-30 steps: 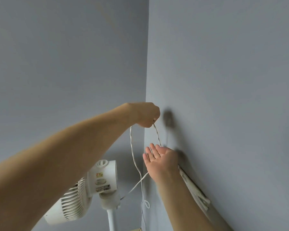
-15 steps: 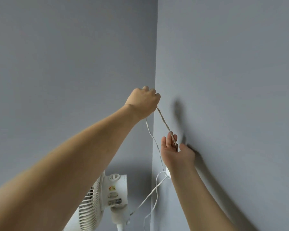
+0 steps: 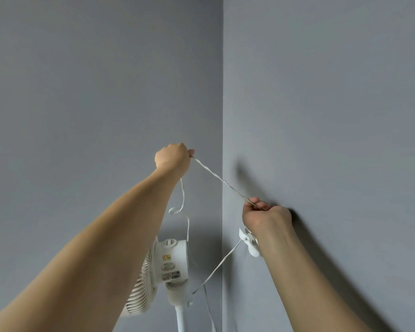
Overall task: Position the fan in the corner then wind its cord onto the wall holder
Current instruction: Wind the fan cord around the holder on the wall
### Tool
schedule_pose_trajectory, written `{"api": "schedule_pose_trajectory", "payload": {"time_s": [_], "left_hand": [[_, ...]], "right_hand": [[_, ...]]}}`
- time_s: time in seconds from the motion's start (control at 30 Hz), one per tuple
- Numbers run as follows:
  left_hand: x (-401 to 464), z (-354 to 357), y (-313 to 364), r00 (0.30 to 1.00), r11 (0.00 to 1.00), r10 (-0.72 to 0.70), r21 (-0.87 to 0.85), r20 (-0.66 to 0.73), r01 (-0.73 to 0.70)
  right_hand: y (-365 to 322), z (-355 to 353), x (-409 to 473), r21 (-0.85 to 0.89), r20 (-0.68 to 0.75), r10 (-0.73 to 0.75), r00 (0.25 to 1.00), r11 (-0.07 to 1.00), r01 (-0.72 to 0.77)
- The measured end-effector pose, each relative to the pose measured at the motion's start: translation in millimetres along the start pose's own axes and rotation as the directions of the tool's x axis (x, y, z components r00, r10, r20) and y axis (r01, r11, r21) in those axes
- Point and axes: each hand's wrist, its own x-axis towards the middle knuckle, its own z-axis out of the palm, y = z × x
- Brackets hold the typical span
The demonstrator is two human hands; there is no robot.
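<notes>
Head view: both hands' fingers clamp the white cord point(image 3: 217, 179), left hand point(image 3: 172, 159) high, right hand point(image 3: 265, 215) above the wall holder point(image 3: 247, 240) (fan point(image 3: 164, 269) stands below).

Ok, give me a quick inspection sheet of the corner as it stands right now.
Surface: two grey walls meeting in a corner; floor out of view.
Job's things: white fan on its pole by the corner, head turned left; white wall holder on the right-hand wall.
Clutter: nothing seen.
Hands: left hand grips the cord, raised; right hand pinches it just above the holder.
Cables: white cord taut between the hands; a slack loop hangs below the left hand; another run leads from holder to fan.
Surroundings: nothing seen.
</notes>
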Motion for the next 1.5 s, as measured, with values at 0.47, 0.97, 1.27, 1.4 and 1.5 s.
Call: {"api": "schedule_pose_trajectory", "payload": {"time_s": [0.47, 0.97, 1.27, 1.4, 1.5], "left_hand": [[20.3, -131.2, 51.2, 0.954, 0.891, 0.002, -0.432, -0.298, -0.137], [-41.1, -103.6, 57.8, 0.724, 0.88, 0.181, -0.438, 0.666, 0.184], [-108.1, 8.8, 23.1, 0.41, 0.991, 0.004, -0.058, 0.912, 0.119], [-145.6, 39.7, 17.9, 0.323, 0.962, 0.084, -0.161, 0.943, 0.22], [-182.7, 70.1, 17.5, 0.201, 0.918, 0.133, -0.197, 0.971, 0.344]], "right_hand": [[-4.5, -18.6, -15.5, -0.096, -0.041, -0.014, 0.999, 0.995, 0.01], [-6.0, -47.1, -18.9, -0.4, -0.078, -0.082, 0.994, 0.915, 0.045], [-18.6, -74.4, -28.4, -0.561, -0.013, 0.016, 1.0, 0.827, -0.021], [-19.6, -98.4, -24.9, -0.591, 0.005, -0.015, 1.0, 0.807, 0.015], [-18.5, -117.4, -22.7, -0.688, 0.011, -0.122, 0.993, 0.72, 0.096]]}}
